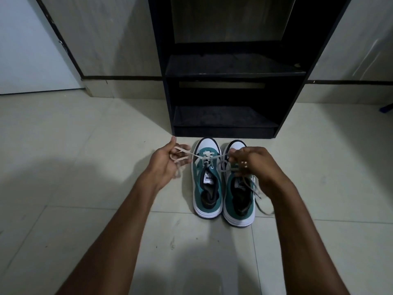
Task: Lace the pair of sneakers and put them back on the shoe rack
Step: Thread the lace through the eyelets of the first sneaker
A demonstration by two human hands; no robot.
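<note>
Two teal-and-white sneakers stand side by side on the tiled floor, toes toward the rack. The left sneaker (pixel 207 184) has a white lace (pixel 198 156) threaded through its front eyelets. My left hand (pixel 164 162) pinches one end of that lace out to the left of the shoe. My right hand (pixel 254 165) grips the other end over the front of the right sneaker (pixel 237 201), hiding its toe area. A loose lace (pixel 258 199) trails off the right sneaker's right side.
A black shoe rack (pixel 234 71) stands directly behind the sneakers, its two lower shelves open. A white door (pixel 25 50) is at the far left. A small blue object (pixel 387 108) lies at the right edge. Pale floor tiles surround the shoes.
</note>
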